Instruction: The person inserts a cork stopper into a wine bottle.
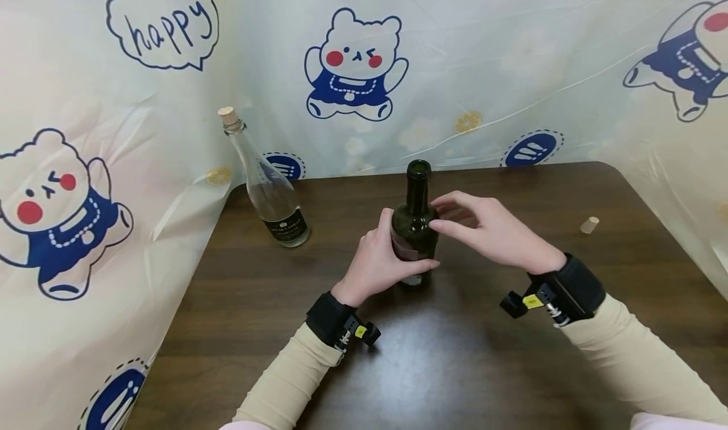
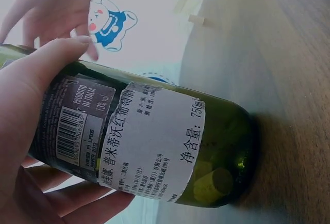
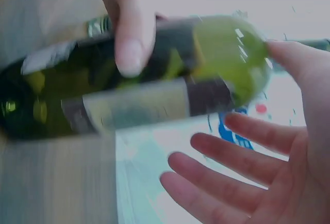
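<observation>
A dark green wine bottle [image 1: 418, 224] with an uncorked mouth stands roughly upright near the middle of the table. My left hand [image 1: 378, 262] grips its labelled body, the thumb across the near side and the fingers behind. A cork [image 2: 213, 184] shows through the glass, low inside the bottle, in the left wrist view. My right hand [image 1: 486, 231] is at the bottle's shoulder on the right. In the right wrist view its fingers [image 3: 252, 152] are spread and apart from the glass, while its thumb tip is at the shoulder; whether it touches cannot be told.
A clear glass bottle [image 1: 270, 193] with a cork stopper [image 1: 227, 115] stands at the back left of the brown wooden table [image 1: 244, 341]. A loose cork [image 1: 589, 225] lies on the right. A patterned curtain [image 1: 455, 57] hangs behind the table's far edge.
</observation>
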The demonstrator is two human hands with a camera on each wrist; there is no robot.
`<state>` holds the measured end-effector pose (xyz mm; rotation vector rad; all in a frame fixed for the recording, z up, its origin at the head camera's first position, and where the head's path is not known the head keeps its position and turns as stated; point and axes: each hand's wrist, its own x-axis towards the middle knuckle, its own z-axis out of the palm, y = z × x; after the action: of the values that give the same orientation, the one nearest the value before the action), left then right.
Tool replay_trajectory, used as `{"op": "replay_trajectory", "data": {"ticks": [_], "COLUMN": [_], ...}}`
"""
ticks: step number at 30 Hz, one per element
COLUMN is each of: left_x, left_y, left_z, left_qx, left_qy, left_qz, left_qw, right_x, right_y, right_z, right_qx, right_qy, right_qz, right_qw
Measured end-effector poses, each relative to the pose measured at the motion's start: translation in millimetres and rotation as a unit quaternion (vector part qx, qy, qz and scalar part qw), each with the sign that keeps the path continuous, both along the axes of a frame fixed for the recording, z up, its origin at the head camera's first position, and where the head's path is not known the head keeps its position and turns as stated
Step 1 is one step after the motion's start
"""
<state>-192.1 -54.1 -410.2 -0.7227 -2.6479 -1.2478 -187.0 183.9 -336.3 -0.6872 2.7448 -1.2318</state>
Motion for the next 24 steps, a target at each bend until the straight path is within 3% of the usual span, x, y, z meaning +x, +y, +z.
{"op": "replay_trajectory", "data": {"ticks": [8,17,24], "left_x": [0.9,-0.7,-1.1], "left_y": [0.4,0.3,-0.5], "left_z": [-0.1,0.5,-1.2], "left_qx": [-0.005,-0.013,-0.007], "left_qy": [-0.008,-0.010,-0.010], "left_qz": [0.012,0.009,0.004], "left_qw": [0.9999,0.9998,0.9999], "right_x": [-4.6,-20.8,-30.6], "right_y": [67,163,219], "right_z": [-9.6,-24.7,-47.9], "right_qx": [0.056,0.132,0.159], "right_qy": [0.032,0.021,0.009], "right_qz": [-0.110,-0.233,-0.289], "right_qw": [0.9918,0.9633,0.9438]}}
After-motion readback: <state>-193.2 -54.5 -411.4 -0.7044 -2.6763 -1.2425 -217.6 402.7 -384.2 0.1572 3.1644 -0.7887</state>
